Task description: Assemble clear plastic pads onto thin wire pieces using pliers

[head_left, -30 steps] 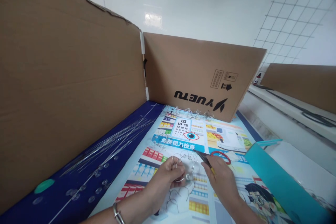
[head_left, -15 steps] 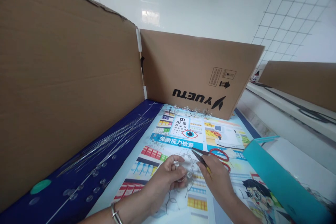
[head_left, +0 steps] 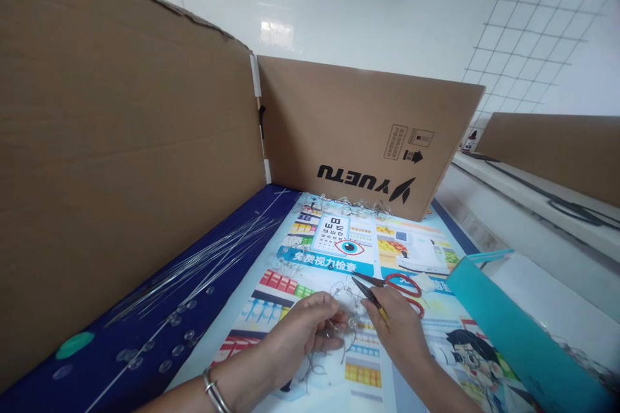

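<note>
My left hand (head_left: 310, 322), below a silver bangle-wearing wrist's reach, pinches a thin wire piece strung with clear beads (head_left: 349, 319); loose wire ends trail down from its fingers. Dark-tipped pliers (head_left: 371, 299) are gripped in my right hand (head_left: 400, 326), their tips pointing up and left, just beside the wire piece and apart from my left fingers. Behind the right hand lie red-handled scissors (head_left: 404, 284) on the printed mat (head_left: 271, 277).
Straight wires (head_left: 213, 255) and loose clear beads (head_left: 177, 350) lie on the blue surface at left, near a green disc (head_left: 75, 344). Cardboard panels (head_left: 358, 122) stand behind and left. A teal box (head_left: 523, 329) holds wire pieces at right.
My left hand has turned slightly, and its fingers have shifted on the beaded wire. The pliers in my right hand have moved slightly down and left.
</note>
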Demonstrator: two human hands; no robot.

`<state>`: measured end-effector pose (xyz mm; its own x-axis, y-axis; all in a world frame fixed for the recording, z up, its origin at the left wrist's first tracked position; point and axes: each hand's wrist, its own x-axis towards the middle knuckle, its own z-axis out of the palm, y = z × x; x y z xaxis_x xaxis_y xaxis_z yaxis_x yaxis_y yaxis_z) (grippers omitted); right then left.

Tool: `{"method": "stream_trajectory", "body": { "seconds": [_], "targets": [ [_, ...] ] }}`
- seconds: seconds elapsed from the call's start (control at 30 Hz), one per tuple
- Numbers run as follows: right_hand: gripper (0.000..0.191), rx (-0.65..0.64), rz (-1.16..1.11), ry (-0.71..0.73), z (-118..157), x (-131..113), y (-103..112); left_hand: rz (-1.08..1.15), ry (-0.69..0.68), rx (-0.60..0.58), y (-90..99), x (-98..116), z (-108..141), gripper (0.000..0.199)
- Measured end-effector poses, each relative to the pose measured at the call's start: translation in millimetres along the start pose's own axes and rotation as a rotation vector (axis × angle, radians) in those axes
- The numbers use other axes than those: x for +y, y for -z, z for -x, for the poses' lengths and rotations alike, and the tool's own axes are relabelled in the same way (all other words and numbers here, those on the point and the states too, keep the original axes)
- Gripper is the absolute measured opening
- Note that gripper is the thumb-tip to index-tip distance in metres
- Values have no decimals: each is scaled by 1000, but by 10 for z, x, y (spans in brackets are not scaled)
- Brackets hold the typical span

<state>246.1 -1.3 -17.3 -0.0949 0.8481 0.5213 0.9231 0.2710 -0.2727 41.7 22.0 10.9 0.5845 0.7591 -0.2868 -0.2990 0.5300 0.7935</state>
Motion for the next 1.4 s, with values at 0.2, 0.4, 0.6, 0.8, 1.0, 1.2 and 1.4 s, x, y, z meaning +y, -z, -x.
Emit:
{"method": "stream_trajectory", "body": {
  "seconds": [0.2, 0.4, 0.6, 0.8, 1.0, 1.2, 1.4],
  "targets": [
    [21, -1, -5, 26, 1, -22, 10, -9, 26, 11, -18, 14, 15, 23],
    [19, -50, -26, -6, -5, -81, 34, -2, 39, -2, -34, 4, 8, 28],
    [19, -57, -19, 13, 4, -63, 27, 17, 21, 28, -12, -36, -37, 27],
    [19, -3, 104, 81, -19, -36, 39, 45, -17, 95, 39, -57, -74, 23],
    [17, 27, 312, 200, -44, -40, 109, 88, -26, 134, 51, -82, -110, 22],
    [18, 49, 427, 225, -42, -22, 85, 133, -46, 100, 39, -105, -117, 20],
    [15, 13, 459, 197, -35, -45, 71, 143, -83, 66, 32, -116, -90, 18]
  ]
}}
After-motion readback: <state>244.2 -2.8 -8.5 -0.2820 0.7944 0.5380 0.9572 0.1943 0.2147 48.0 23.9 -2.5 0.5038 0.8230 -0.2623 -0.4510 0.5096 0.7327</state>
